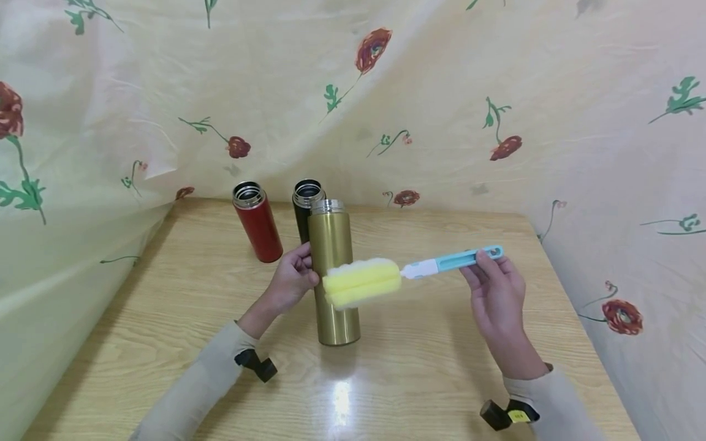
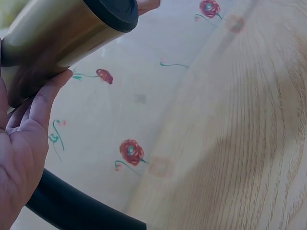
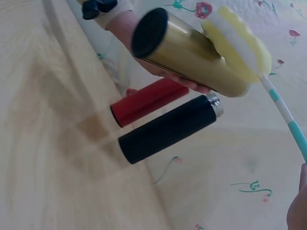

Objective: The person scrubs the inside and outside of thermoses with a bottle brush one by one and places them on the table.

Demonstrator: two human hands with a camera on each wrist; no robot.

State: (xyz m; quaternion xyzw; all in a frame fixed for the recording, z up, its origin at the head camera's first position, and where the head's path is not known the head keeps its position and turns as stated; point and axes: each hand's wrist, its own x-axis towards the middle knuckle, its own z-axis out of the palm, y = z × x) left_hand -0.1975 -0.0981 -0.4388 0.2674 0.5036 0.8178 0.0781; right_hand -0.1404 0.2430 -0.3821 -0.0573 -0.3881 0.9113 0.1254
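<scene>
My left hand grips a tall gold vacuum flask around its side. The flask stands nearly upright, lidless, with a bare metal neck. Its dark base shows in the right wrist view, lifted off the table. With thumb and fingers, my right hand pinches the blue end of a bottle brush. The brush lies level in the air, its yellow and white sponge head in front of the flask in the head view. Whether sponge and flask touch, I cannot tell.
Behind the gold flask stand an open red flask and an open black flask, the black one partly hidden. They are on a wooden table. Flower-patterned cloth hangs around the back and both sides.
</scene>
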